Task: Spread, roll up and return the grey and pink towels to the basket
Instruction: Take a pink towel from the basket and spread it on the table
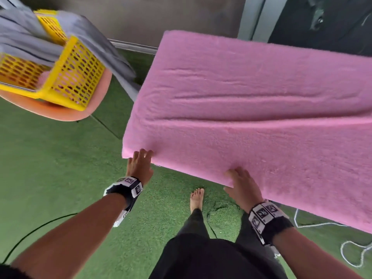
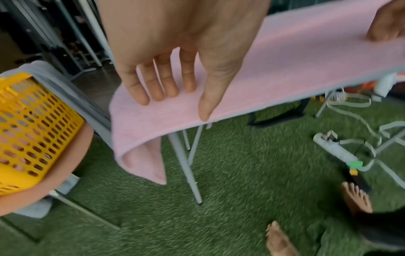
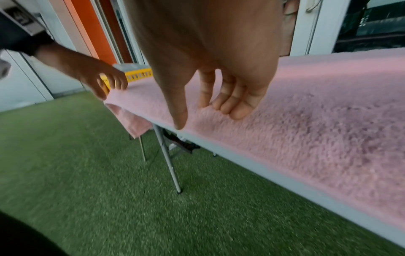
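Head view shows the pink towel [image 1: 251, 117] laid out flat over the surface [image 3: 252, 166], covering nearly all of it, with a few long creases running across the middle. The left hand [image 1: 140, 168] sits at the towel's near left corner, fingers straight and lightly spread on the cloth, thumb at the hem; it pinches nothing. The right hand [image 1: 242, 186] lies further along the near edge, fingers straight and close together, pressing down on the pile.

The grey towel [image 1: 96, 43] is draped over the yellow basket [image 1: 66, 77], which stands on an orange stool [image 1: 86, 111] to the left, apart from the surface.

Risks, as I judge them: the left corner of the pink towel hangs off the end of the surface, so a roll started from here could come out skewed, or the cloth could slide to the floor if pulled sideways. The creases, left unsmoothed, would give a lumpy, loose roll. The grey towel trails down the basket's side and may slip off, or block the opening when the pink roll goes back in.

Cables [image 1: 223, 208] and a white cord [image 1: 354, 254] lie on the green turf [image 1: 60, 178] near the bare feet [image 1: 196, 199], a tripping hazard when stepping towards the basket.
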